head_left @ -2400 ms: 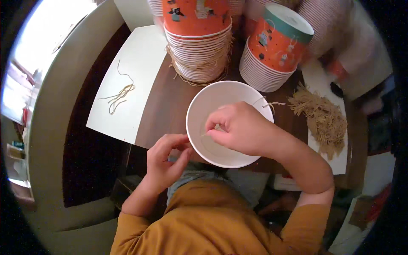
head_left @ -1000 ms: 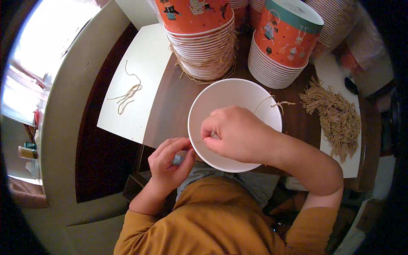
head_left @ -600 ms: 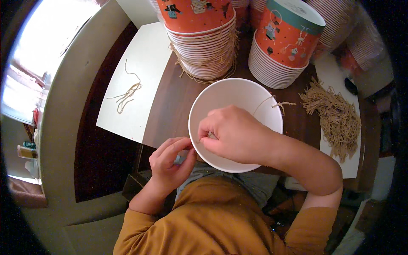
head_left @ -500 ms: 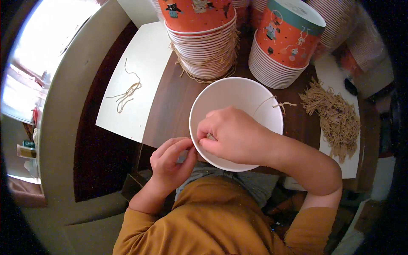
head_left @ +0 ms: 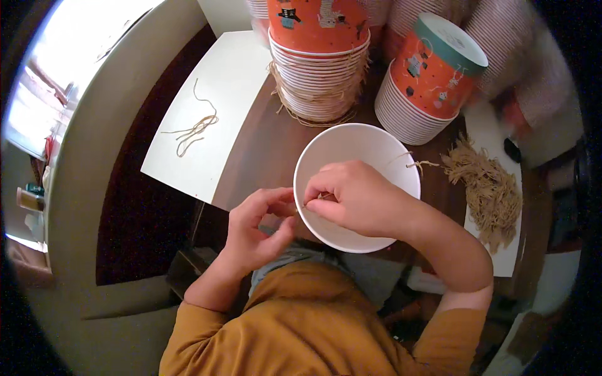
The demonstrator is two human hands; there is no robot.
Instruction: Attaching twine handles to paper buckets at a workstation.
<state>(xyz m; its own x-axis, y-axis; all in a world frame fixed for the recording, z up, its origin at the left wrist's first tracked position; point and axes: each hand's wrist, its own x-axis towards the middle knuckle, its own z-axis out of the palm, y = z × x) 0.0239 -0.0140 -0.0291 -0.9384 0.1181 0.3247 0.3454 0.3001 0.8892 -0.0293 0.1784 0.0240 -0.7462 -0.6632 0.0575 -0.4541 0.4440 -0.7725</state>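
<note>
A white paper bucket [head_left: 351, 139] stands in front of me with its mouth up. My right hand [head_left: 354, 191] reaches into it and pinches a bit of twine against the left inner wall. Outside that same wall is my left hand [head_left: 260, 229], fingertips at the bucket's side and thumb held apart. On the right rim, a knotted piece of twine [head_left: 422, 164] pokes out through the wall, and part of it shows inside. The twine's path between my fingertips is mostly hidden.
Behind the bucket rise two stacks of upside-down orange buckets, one [head_left: 320, 78] with twine handles and another [head_left: 419, 103] further right. Loose strands [head_left: 199, 128] lie on a white board [head_left: 235, 69] at left. A twine bundle [head_left: 492, 191] lies at right.
My left thumb and fingers have spread apart from their pinch at the rim. My right hand still pinches inside the bucket. The whole view has shifted slightly.
</note>
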